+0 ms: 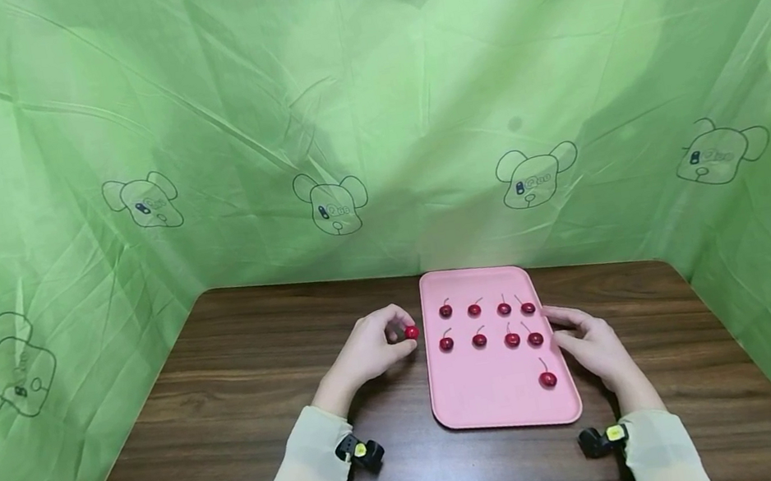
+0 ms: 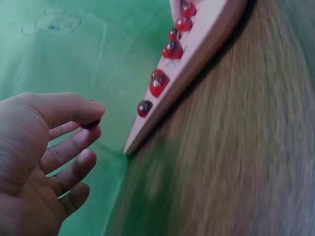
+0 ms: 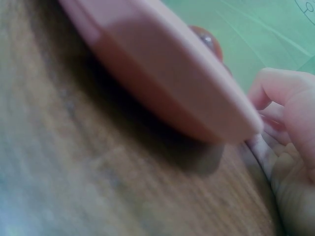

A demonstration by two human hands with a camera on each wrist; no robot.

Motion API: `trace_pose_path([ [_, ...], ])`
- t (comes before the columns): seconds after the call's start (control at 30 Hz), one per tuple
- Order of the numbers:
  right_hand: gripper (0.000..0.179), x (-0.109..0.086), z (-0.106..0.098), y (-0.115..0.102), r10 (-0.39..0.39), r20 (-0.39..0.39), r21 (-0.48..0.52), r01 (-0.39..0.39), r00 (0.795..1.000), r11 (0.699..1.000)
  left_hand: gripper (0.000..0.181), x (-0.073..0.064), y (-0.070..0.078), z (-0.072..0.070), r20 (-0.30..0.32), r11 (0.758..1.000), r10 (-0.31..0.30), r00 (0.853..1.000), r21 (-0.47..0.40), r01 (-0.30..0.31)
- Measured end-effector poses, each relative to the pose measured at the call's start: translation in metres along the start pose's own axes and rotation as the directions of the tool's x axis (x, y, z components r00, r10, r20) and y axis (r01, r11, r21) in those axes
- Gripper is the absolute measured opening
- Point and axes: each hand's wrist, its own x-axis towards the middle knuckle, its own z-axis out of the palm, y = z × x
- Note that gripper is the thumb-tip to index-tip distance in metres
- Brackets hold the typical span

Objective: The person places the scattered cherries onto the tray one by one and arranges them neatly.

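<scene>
Between thumb and fingertips, my left hand (image 1: 374, 346) pinches a red cherry (image 1: 411, 332), just off the left edge of a pink tray (image 1: 498, 390). The left wrist view has that cherry (image 2: 90, 123) mostly behind the thumb, the other fingers loosely bent. On the tray, two rows of cherries (image 1: 479, 339) with stems run across the upper half, and a single cherry (image 1: 547, 379) lies at the lower right. My right hand (image 1: 592, 347) rests with its fingertips against the tray's right rim, fingers loosely extended. In the right wrist view this hand (image 3: 290, 123) is partly cut off.
The tray lies on a dark brown wooden table (image 1: 234, 429), its far end close to the table's back edge. Green cloth (image 1: 410, 104) with mouse-like drawings hangs behind the table and along both sides.
</scene>
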Motion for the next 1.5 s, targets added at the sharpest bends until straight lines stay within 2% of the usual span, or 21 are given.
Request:
trace_pose_path([
  [0.17, 0.048, 0.000, 0.000, 0.002, 0.009, 0.000, -0.007, -0.009, 1.000, 1.000, 0.022, 0.001, 0.019, 0.006, 0.012, 0.999, 0.053, 0.999, -0.011, -0.053],
  [0.3, 0.048, 0.000, 0.000, 0.002, 0.007, 0.001, -0.017, -0.007, 1.000, 1.000, 0.021, 0.003, 0.036, 0.017, 0.051, 0.996, 0.093, 0.994, -0.021, -0.092],
  [0.47, 0.047, 0.001, 0.000, 0.003, 0.008, 0.005, -0.014, -0.008, 1.000, 1.000, 0.022, 0.009, 0.056, 0.038, 0.108, 0.990, 0.133, 0.985, 0.034, -0.137],
  [0.63, 0.048, 0.002, -0.001, 0.005, -0.001, 0.001, -0.015, 0.001, 1.000, 1.000, 0.023, 0.014, 0.073, 0.061, 0.148, 0.972, 0.186, 0.971, 0.117, -0.204],
  [0.77, 0.048, 0.002, -0.001, 0.006, -0.003, 0.001, -0.012, 0.003, 1.000, 1.000, 0.024, 0.014, 0.082, 0.076, 0.193, 0.968, 0.215, 0.957, 0.088, -0.235],
  [0.93, 0.048, 0.002, -0.001, 0.006, -0.010, 0.003, -0.010, 0.010, 1.000, 1.000, 0.026, 0.014, 0.089, 0.090, 0.228, 0.980, 0.190, 0.955, 0.007, -0.197],
  [1.13, 0.048, 0.002, -0.001, 0.006, -0.017, 0.001, -0.006, 0.017, 1.000, 1.000, 0.028, 0.014, 0.094, 0.103, 0.224, 0.992, 0.126, 0.966, -0.047, -0.118],
  [1.27, 0.048, 0.002, -0.001, 0.006, -0.015, 0.004, -0.003, 0.015, 1.000, 1.000, 0.027, 0.013, 0.095, 0.111, 0.217, 0.996, 0.092, 0.972, -0.023, -0.089],
  [1.5, 0.048, 0.002, -0.002, 0.004, -0.020, 0.009, 0.004, 0.020, 1.000, 1.000, 0.024, 0.011, 0.095, 0.118, 0.226, 0.990, 0.061, 0.972, 0.107, -0.087],
])
